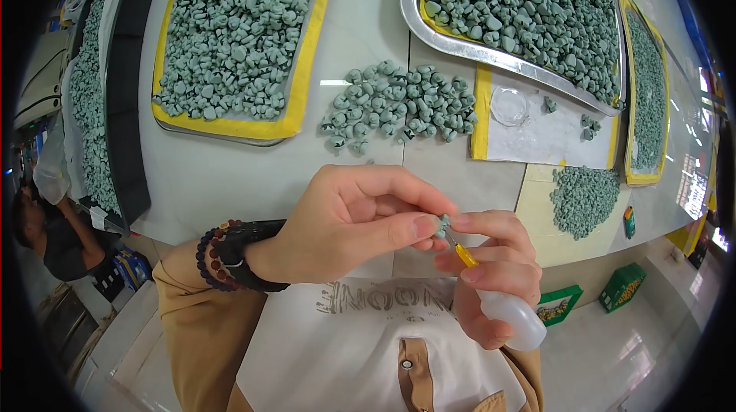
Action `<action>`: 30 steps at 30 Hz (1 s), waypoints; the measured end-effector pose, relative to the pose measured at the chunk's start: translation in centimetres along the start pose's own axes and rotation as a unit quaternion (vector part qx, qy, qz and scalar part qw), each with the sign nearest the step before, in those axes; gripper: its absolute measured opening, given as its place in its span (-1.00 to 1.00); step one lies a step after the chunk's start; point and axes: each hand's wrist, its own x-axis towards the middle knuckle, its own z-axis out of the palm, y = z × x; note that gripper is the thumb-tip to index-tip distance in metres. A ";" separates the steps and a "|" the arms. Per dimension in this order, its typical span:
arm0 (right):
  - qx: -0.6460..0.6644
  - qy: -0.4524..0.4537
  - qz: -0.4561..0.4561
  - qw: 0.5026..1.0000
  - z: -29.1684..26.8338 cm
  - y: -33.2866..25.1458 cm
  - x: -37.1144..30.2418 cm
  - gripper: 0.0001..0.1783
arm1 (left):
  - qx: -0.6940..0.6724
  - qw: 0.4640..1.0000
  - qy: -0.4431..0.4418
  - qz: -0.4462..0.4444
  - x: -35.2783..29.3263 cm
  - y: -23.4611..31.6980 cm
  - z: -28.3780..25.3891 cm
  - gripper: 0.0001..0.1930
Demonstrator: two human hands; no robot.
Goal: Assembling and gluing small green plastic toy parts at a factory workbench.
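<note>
My left hand (349, 224) is closed, pinching a small grey-green plastic-looking piece (442, 226) between thumb and fingertips. In my right hand (502, 259) is a translucent squeeze bottle (523, 321) with a yellow needle tip (465, 256). The needle points at the small piece, and the fingertips of both hands nearly meet there. Whether the needle touches the piece is too small to tell. Beyond my hands, a loose heap of rounded grey-green pieces (399, 101) with dark marks lies on the pale table (230, 182).
Yellow-edged trays of similar pieces stand far left (295, 124) and far right (648, 174); a metal-rimmed tray (521, 65) overlaps a white board (506, 147) with a clear round dish (510, 105). Tiny pieces (586, 201) form a pile at right. Another person (65, 239) is at left.
</note>
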 end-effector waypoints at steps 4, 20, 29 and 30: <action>0.003 0.002 0.005 1.000 0.0 0.0 0.0 -0.42 | -0.001 1.000 0.000 -0.001 0.0 -0.1 0.0 -0.81; 0.025 0.008 -0.008 1.000 0.0 0.2 -0.4 -0.41 | -0.026 1.000 0.007 -0.008 0.1 -0.1 -0.1 -0.80; 0.022 -0.010 0.026 0.999 -0.1 -0.1 -0.1 -0.41 | -0.038 0.999 0.014 -0.017 0.0 -0.2 -0.1 -0.80; 0.019 -0.017 0.030 0.999 -0.2 -0.1 -0.1 -0.41 | -0.038 0.999 0.013 -0.015 0.0 -0.2 -0.1 -0.80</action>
